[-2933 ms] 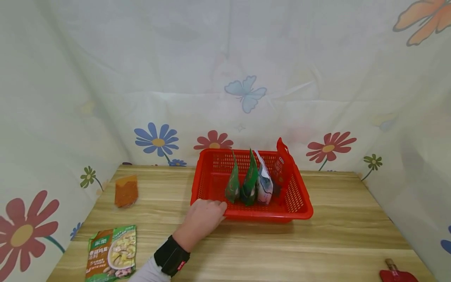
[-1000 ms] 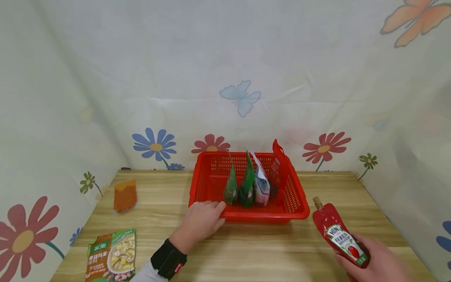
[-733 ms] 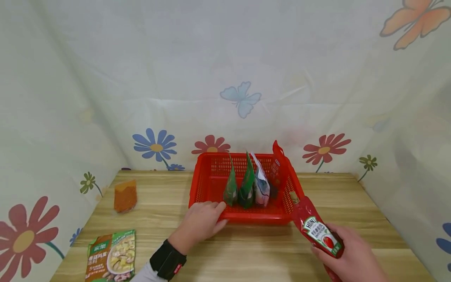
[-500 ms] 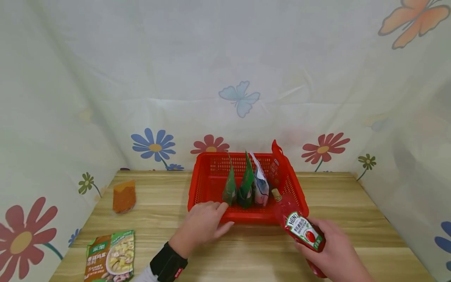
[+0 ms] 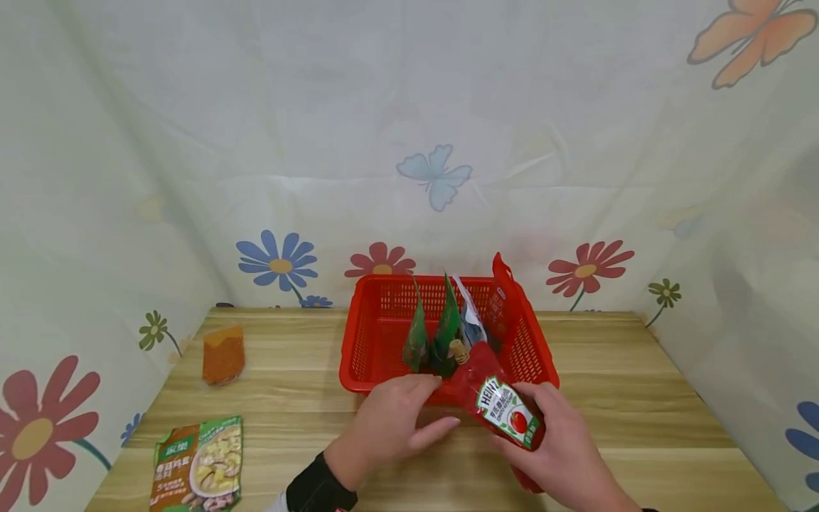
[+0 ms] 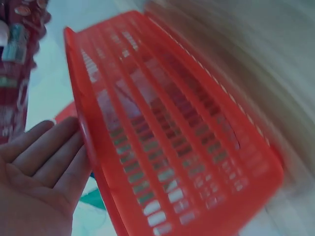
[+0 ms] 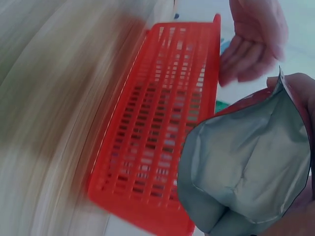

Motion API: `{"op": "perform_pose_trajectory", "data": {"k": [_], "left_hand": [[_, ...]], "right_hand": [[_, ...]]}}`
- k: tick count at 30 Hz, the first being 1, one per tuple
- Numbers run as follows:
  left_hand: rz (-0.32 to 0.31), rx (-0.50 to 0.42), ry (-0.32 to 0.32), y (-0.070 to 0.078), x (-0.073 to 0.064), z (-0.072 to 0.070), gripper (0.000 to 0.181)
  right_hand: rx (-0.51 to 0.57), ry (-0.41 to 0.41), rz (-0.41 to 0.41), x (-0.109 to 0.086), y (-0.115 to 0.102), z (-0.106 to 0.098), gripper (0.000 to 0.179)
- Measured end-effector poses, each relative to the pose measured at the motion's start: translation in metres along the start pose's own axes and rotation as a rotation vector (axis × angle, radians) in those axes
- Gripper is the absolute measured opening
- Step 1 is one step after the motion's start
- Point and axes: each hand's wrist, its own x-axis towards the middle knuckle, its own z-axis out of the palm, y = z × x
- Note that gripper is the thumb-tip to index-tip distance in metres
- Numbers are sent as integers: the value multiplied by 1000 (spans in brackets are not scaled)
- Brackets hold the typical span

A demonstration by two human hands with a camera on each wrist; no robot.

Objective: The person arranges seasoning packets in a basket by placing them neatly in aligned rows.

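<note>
My right hand (image 5: 563, 441) grips a red Heinz ketchup pouch (image 5: 508, 412) by its lower part. The pouch slants, its capped spout up and to the left, overlapping the front rim of a red plastic basket (image 5: 350, 380). My left hand (image 5: 393, 423) is at that rim just left of the pouch, fingers extended and thumb spread; the left wrist view shows its fingertips right at the basket's edge (image 6: 86, 132). Inside the basket stand two green packets (image 5: 417, 334), a white-and-blue packet (image 5: 472, 323) and a red packet (image 5: 503, 306). The right wrist view shows the pouch's silvery base (image 7: 241, 162).
On the left of the wooden table (image 5: 640, 405) lie an orange-brown sachet (image 5: 223, 359) and, nearer, a brown-and-green food packet (image 5: 198, 466). A flower-print curtain (image 5: 320, 128) rises behind the basket and along both sides.
The ketchup pouch, lying at the table's right front earlier, has come leftward in my right hand to the basket's front. My left hand has shifted right along the rim, its thumb spreading away.
</note>
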Motion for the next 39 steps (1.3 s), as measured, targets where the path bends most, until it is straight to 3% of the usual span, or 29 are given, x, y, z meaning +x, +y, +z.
{"op": "perform_pose_trajectory", "data": {"k": [3,8,12,17,23,25,30,39], "left_hand": [[10,-87,39,7,0,2,47],[-47,-302,40,17,1,6,44],[-134,-486,58,26,2,8,37],[-274,-648,165,39,7,5,31],[-430,-860,228,54,11,-2,28],[-440,-879,262,56,11,-4,27],[-424,-832,358,59,11,-7,23],[-404,-827,352,60,10,-13,24]], "right_hand": [[1,34,-55,0,-6,5,79],[23,116,-166,0,-10,14,75],[0,185,-253,0,-13,21,75],[34,204,-292,-1,-19,29,77],[60,253,-381,-3,-24,39,78],[64,263,-390,-4,-26,41,78],[88,240,-324,-6,-30,43,80],[126,196,-257,-6,-33,44,83]]}}
